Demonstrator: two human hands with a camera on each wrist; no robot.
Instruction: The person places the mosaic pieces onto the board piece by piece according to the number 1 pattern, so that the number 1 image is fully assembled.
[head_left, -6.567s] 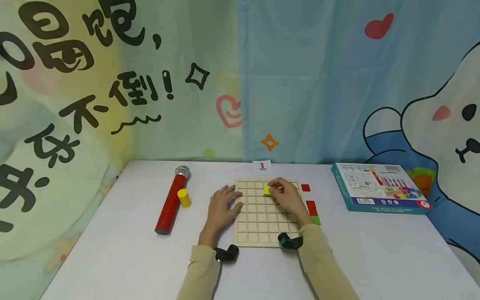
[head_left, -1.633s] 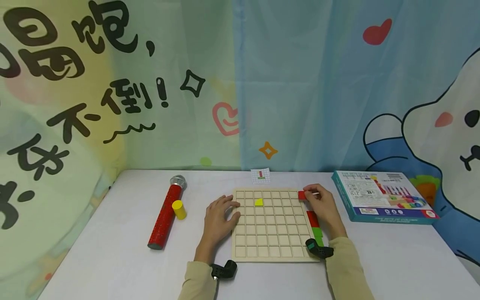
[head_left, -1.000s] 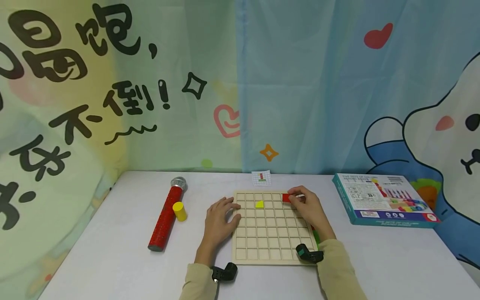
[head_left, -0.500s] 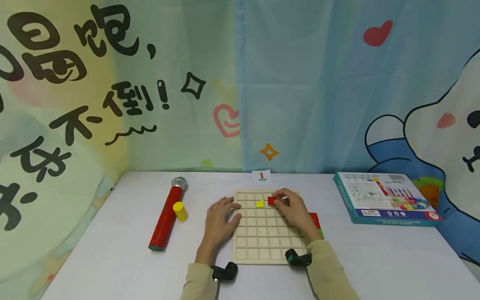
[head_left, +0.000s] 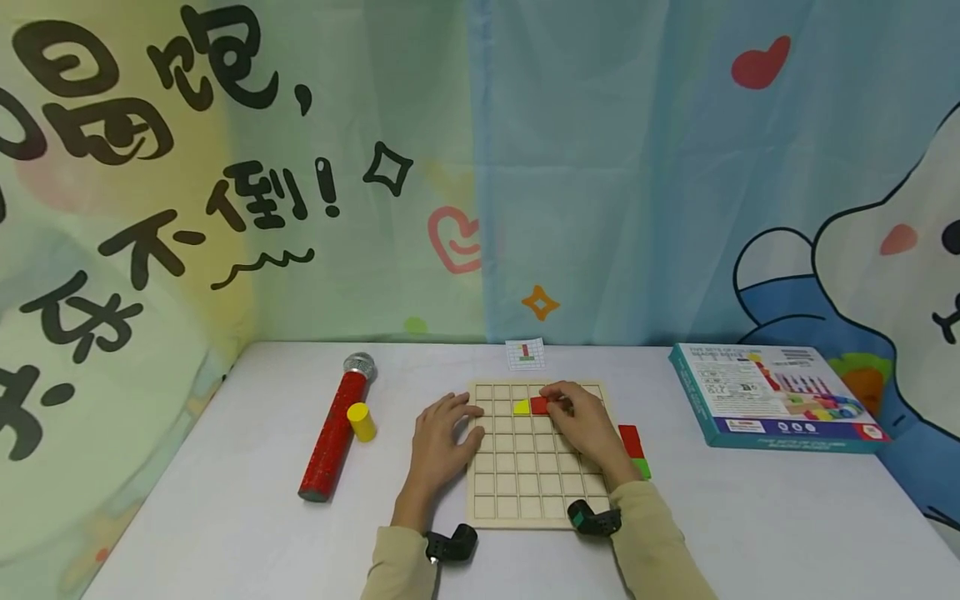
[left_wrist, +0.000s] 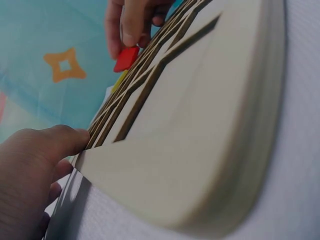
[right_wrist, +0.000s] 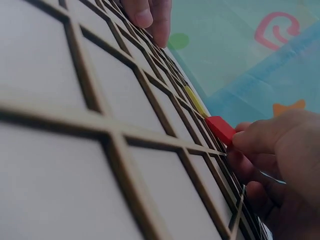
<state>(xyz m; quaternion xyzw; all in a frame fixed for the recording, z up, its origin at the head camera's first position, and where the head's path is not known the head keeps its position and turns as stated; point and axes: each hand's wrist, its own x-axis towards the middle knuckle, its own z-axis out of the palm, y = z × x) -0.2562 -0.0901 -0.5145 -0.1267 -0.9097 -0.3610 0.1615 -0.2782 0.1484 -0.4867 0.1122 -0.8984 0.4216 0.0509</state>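
Misalignment is the risk: the small red square tile, pinched by the right hand, could be wedged on a rib of the pale wooden grid board. The yellow triangular tile alongside could be nudged, while the board is steadied by the flat, relaxed left hand.

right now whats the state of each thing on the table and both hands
small red square block: pinched by the right hand over the wooden grid board, beside the yellow triangular piece
yellow triangular piece: lying in a grid cell
left hand: fingers resting on the board's left edge
red glitter microphone: lying flat
yellow wooden cylinder: upright
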